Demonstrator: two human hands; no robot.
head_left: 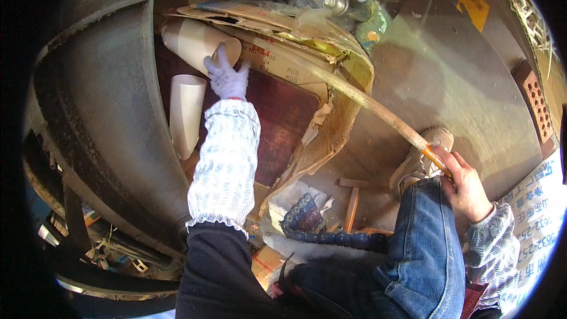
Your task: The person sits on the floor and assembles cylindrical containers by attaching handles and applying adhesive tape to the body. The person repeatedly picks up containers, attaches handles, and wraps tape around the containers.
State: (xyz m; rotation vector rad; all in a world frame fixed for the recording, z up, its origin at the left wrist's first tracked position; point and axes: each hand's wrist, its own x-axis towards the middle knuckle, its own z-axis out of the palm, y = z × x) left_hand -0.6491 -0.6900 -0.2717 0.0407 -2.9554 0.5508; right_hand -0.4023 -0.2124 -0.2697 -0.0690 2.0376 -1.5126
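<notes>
My left hand (229,77), in a pale lilac glove, reaches into an open cardboard box with its fingers spread. They touch or lie over the open end of a white cylinder (192,41) resting on its side. A second white cylinder (188,112) leans beside it, nearer to me. Bare of any glove, my right hand (463,186) is wrapped round the orange-coloured end of a long wooden stick (378,109). The stick slants away to the upper left across the rim of the cardboard box (348,124); I cannot make out its far end clearly.
Spray cans (335,3) stand at the far side behind the box. A perforated red brick (533,97) lies at the right, above a printed white sack (540,218). Curved dark metal (100,82) fills the left. A hammer-shaped wooden tool (352,201) lies near my knee.
</notes>
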